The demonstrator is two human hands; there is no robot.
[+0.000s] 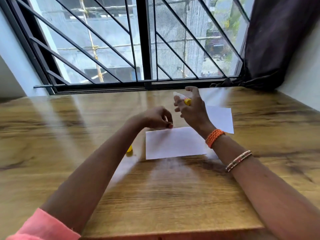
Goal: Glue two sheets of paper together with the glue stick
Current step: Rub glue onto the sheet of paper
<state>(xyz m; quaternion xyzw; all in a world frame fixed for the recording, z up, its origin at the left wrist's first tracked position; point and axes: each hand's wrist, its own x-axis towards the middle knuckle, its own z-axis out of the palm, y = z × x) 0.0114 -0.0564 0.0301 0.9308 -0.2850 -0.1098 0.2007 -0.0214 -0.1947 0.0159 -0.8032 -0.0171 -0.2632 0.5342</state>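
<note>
A white sheet of paper (174, 143) lies flat on the wooden table (155, 196) in front of me. A second white sheet (220, 119) lies behind it to the right, partly hidden by my right wrist. My right hand (192, 108) is raised above the table and grips the glue stick (183, 98), a white tube with a yellow end. My left hand (158, 117) hovers at the near sheet's far edge with its fingers curled and pinched together; nothing shows in it. A yellow cap (129, 149) lies on the table left of the near sheet, partly behind my left forearm.
A barred window (147, 49) runs along the table's far edge. A dark curtain (277, 40) hangs at the back right corner. The table's near edge (173, 231) is close to my body.
</note>
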